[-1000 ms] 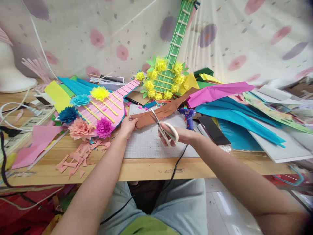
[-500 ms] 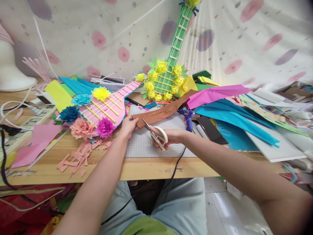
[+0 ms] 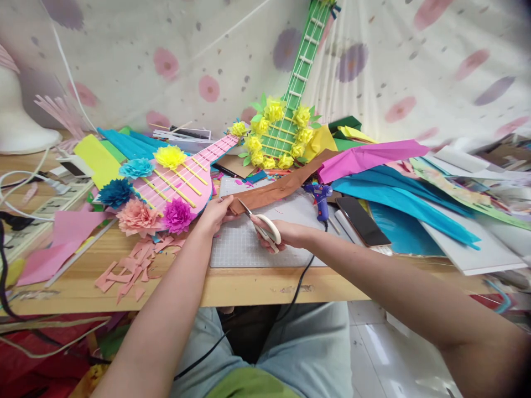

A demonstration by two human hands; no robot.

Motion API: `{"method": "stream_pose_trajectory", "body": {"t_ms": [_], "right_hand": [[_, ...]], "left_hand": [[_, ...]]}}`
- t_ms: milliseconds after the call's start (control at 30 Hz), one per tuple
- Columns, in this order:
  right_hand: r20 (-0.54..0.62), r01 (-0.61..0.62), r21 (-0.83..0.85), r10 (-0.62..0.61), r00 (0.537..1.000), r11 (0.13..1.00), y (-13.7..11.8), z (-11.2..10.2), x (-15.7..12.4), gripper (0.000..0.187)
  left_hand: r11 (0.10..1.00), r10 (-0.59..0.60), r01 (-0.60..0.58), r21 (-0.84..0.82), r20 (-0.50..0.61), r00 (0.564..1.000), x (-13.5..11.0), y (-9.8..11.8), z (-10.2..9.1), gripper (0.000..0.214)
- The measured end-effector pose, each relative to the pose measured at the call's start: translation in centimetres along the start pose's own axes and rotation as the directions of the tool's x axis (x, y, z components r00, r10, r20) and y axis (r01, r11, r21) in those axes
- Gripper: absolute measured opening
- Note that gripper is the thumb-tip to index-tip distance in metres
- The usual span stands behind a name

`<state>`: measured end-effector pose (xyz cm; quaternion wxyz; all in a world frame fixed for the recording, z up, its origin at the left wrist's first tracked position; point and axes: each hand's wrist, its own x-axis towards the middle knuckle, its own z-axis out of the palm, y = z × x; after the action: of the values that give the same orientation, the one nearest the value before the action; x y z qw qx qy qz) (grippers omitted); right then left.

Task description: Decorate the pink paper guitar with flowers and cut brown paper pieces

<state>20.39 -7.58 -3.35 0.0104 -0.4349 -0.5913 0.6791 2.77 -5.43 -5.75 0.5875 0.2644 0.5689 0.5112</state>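
Head view: gripped scissors (image 3: 271, 225) in right hand (image 3: 287, 234) at five o'clock from centre; pinched brown strip (image 3: 277, 188) by its end in left hand (image 3: 217, 214) at nine. Likely risked a nick from snipping so close, then skew from dragging on magenta paper (image 3: 371, 157) at two o'clock.

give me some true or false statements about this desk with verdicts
1. The right hand holds white-handled scissors. True.
2. The left hand holds one end of the brown paper. True.
3. The scissors' blades are at the magenta paper. False: they are at the brown paper, near the left hand.
4. Yellow flowers decorate the green guitar. True.
5. The phone lies left of the glue gun. False: it lies to the right.
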Motion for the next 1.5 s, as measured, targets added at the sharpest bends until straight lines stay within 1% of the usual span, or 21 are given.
{"method": "stream_pose_trajectory", "body": {"t_ms": [67,233,400,533,633,700,867,933,1000,1100,1200,1333,1433,1500], "right_hand": [[-0.019,-0.011,0.003,0.011,1.0,1.0,-0.1,0.2,-0.1,0.063],[-0.064,-0.03,0.017,0.031,0.998,0.999,0.2,0.3,-0.1,0.059],[-0.105,-0.009,-0.009,0.008,0.994,1.0,0.4,0.4,-0.2,0.054],[-0.148,-0.041,-0.051,0.034,0.988,0.998,0.1,0.9,-0.4,0.05],[-0.172,-0.06,-0.067,0.048,0.984,0.996,0.1,1.1,-0.4,0.05],[-0.152,-0.051,-0.057,0.041,0.987,0.997,0.2,0.9,-0.2,0.05],[-0.006,-0.015,0.01,0.015,1.0,1.0,0.2,0.0,0.5,0.059],[0.012,-0.012,0.004,0.012,1.0,1.0,-0.2,-0.2,0.7,0.061],[0.0,-0.011,-0.01,0.011,1.0,1.0,-0.7,-0.3,1.0,0.061],[-0.052,0.005,-0.007,-0.005,0.999,1.0,-0.9,-0.1,1.2,0.059],[-0.101,0.031,-0.02,-0.033,0.994,0.999,-0.6,0.2,1.5,0.057],[-0.125,0.029,-0.023,-0.032,0.992,0.999,0.0,0.3,1.6,0.056],[-0.11,0.033,-0.02,-0.035,0.993,0.999,0.0,0.1,1.5,0.056],[-0.061,0.02,-0.002,-0.02,0.998,1.0,-0.2,-0.1,1.6,0.057]], "left_hand": [[1.0,-0.026,0.026,0.011,0.025,0.999,-0.1,0.2,-0.1,0.007],[1.0,-0.007,0.007,0.0,-0.056,0.998,0.0,0.0,-0.1,0.022],[1.0,-0.015,0.015,-0.004,-0.039,0.999,0.3,-0.3,-0.2,0.018],[1.0,-0.03,0.03,-0.005,-0.012,0.999,0.6,-0.3,-0.5,0.017],[0.999,-0.038,0.038,-0.001,-0.014,0.999,0.7,-0.3,-0.6,0.016],[0.999,-0.044,0.044,0.0,-0.021,0.999,0.7,-0.3,-0.6,0.016],[0.998,-0.064,0.064,-0.015,0.006,0.998,0.6,-0.1,-0.6,0.015],[0.997,-0.071,0.072,-0.03,0.022,0.997,0.5,0.0,-0.6,0.014],[0.997,-0.068,0.069,-0.044,0.021,0.997,0.4,0.2,-0.6,0.014],[0.997,-0.063,0.064,-0.052,0.005,0.998,0.4,0.2,-0.6,0.015],[0.996,-0.06,0.061,-0.057,0.013,0.998,0.5,0.2,-0.6,0.015],[0.995,-0.07,0.07,-0.064,0.009,0.998,0.5,0.1,-0.6,0.016],[0.995,-0.076,0.077,-0.061,0.016,0.997,0.5,0.2,-0.7,0.016],[0.995,-0.081,0.082,-0.06,0.012,0.997,0.4,0.2,-0.7,0.015]]}}
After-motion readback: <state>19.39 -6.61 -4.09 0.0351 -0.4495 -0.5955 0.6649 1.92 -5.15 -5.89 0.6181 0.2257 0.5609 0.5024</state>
